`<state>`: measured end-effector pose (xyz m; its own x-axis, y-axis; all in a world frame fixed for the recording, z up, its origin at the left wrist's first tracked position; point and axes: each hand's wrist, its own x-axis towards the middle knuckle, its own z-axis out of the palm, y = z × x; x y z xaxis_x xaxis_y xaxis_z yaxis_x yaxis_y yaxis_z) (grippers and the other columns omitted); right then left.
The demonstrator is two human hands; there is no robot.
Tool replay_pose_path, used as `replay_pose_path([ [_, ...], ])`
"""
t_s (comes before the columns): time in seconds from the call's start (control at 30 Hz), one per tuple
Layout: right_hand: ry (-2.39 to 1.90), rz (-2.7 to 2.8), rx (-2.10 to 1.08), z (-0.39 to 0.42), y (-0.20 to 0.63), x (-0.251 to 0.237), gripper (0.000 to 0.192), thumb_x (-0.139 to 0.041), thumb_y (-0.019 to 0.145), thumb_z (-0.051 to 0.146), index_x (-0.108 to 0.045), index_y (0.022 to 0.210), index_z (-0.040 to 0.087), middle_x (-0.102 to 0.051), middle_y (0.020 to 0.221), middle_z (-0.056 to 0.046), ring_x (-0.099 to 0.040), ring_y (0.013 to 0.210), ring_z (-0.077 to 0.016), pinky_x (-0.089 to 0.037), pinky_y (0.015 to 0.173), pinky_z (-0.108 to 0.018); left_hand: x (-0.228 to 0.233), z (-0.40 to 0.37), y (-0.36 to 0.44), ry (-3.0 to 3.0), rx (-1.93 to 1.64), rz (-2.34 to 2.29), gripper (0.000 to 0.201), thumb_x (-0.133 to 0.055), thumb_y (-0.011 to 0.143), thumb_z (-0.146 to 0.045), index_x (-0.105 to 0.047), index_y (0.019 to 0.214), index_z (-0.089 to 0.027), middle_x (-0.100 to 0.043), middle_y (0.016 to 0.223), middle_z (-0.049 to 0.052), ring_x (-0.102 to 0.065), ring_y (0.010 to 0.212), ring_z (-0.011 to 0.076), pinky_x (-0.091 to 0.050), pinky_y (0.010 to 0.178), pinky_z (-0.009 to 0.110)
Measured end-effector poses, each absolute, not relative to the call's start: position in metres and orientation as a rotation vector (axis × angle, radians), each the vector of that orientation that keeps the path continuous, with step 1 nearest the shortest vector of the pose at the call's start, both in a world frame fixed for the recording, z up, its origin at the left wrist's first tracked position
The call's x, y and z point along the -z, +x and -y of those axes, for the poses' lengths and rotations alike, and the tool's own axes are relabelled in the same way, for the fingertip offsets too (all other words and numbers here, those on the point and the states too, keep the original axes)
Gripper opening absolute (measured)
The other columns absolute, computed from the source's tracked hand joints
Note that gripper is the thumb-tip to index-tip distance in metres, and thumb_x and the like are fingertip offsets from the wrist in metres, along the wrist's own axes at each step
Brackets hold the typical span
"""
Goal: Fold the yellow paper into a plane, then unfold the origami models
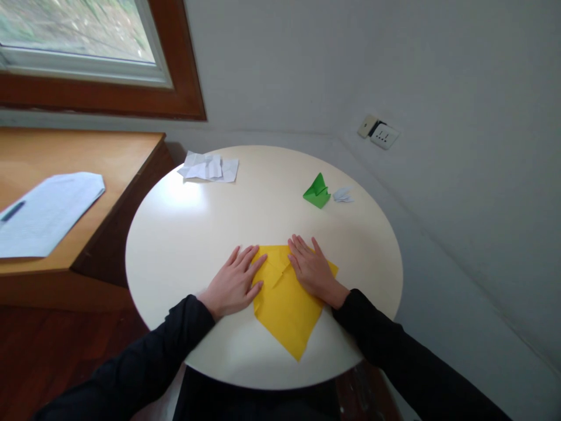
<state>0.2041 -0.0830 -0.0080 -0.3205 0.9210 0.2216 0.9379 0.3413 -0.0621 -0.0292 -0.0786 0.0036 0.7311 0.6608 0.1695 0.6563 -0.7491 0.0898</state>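
A sheet of yellow paper [287, 310] lies on the round white table [210, 228], one corner pointing toward me and its far part folded over in creased flaps. My left hand [234, 280] rests at the paper's left edge, fingers stretched out and fingertips touching it. Across the upper right of the sheet, my right hand [311, 266] lies flat with its fingers extended, hiding part of the folds beneath. Both hands press on the paper from above, and neither grips it.
Toward the table's far side stand a green folded paper piece [318, 192] and a small white folded paper [342, 195]. Creased white sheets [208, 167] lie at the back left. A wooden desk [131, 143] holds papers [61, 204] and a pen [12, 211]. A wall socket [384, 135] is at right.
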Motion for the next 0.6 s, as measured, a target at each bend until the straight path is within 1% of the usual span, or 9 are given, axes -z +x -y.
replay_pose_path([
  [0.1,-1.735,2.340,0.171,0.081,0.215,0.006,0.050,-0.019,0.096,0.029,-0.044,0.132,0.005,-0.047,0.135,-0.020,-0.038,0.130,-0.0267,-0.021,0.108,-0.055,-0.005,0.079,-0.029,2.917,-0.320,-1.130,0.050,-0.032,0.092,-0.039,-0.040,0.136,-0.016,-0.042,0.139,0.015,-0.033,0.132,0.0272,-0.019,0.111,0.051],
  [0.2,-1.774,2.276,0.211,0.093,0.211,-0.003,0.053,-0.023,0.095,0.032,-0.039,0.134,-0.001,-0.040,0.139,-0.025,-0.032,0.133,-0.0300,-0.020,0.109,-0.056,-0.007,0.084,-0.027,2.940,-0.341,-1.199,0.050,-0.032,0.092,-0.038,-0.043,0.134,-0.015,-0.047,0.132,0.017,-0.036,0.129,0.0304,-0.019,0.110,0.053],
  [0.27,-1.684,2.318,0.196,0.110,0.200,-0.011,0.054,-0.026,0.095,0.032,-0.036,0.136,-0.001,-0.036,0.141,-0.023,-0.028,0.135,-0.0290,-0.021,0.110,-0.054,-0.008,0.089,-0.023,2.946,-0.376,-1.263,0.049,-0.033,0.092,-0.037,-0.046,0.132,-0.012,-0.051,0.126,0.017,-0.038,0.126,0.0317,-0.020,0.110,0.053],
  [0.33,-1.493,2.452,0.114,0.131,0.186,-0.017,0.054,-0.031,0.094,0.035,-0.034,0.139,0.005,-0.035,0.144,-0.018,-0.025,0.137,-0.0253,-0.024,0.111,-0.049,-0.008,0.095,-0.019,2.938,-0.408,-1.317,0.048,-0.034,0.091,-0.034,-0.048,0.130,-0.009,-0.054,0.118,0.018,-0.041,0.123,0.0316,-0.022,0.110,0.052],
  [0.4,-1.377,2.554,0.016,0.148,0.175,-0.018,0.057,-0.038,0.091,0.040,-0.035,0.138,0.007,-0.036,0.144,-0.017,-0.028,0.136,-0.0252,-0.031,0.109,-0.045,-0.009,0.100,-0.016,2.921,-0.427,-1.341,0.047,-0.035,0.090,-0.031,-0.049,0.128,-0.006,-0.056,0.112,0.018,-0.044,0.118,0.0311,-0.026,0.108,0.052],
  [0.47,-1.361,2.605,-0.038,0.159,0.171,-0.015,0.058,-0.041,0.090,0.039,-0.037,0.137,0.006,-0.039,0.142,-0.018,-0.033,0.134,-0.0260,-0.035,0.107,-0.045,-0.010,0.101,-0.016,2.902,-0.441,-1.307,0.045,-0.038,0.088,-0.028,-0.050,0.125,-0.006,-0.056,0.110,0.018,-0.044,0.117,0.0310,-0.029,0.107,0.052],
  [0.6,-1.372,2.594,0.042,0.161,0.175,-0.002,0.049,-0.035,0.091,0.024,-0.039,0.135,0.003,-0.045,0.137,-0.018,-0.040,0.129,-0.0248,-0.038,0.105,-0.044,-0.014,0.097,-0.023,2.889,-0.461,-1.063,0.039,-0.041,0.087,-0.023,-0.054,0.119,-0.007,-0.054,0.118,0.017,-0.042,0.120,0.0292,-0.035,0.106,0.048],
])
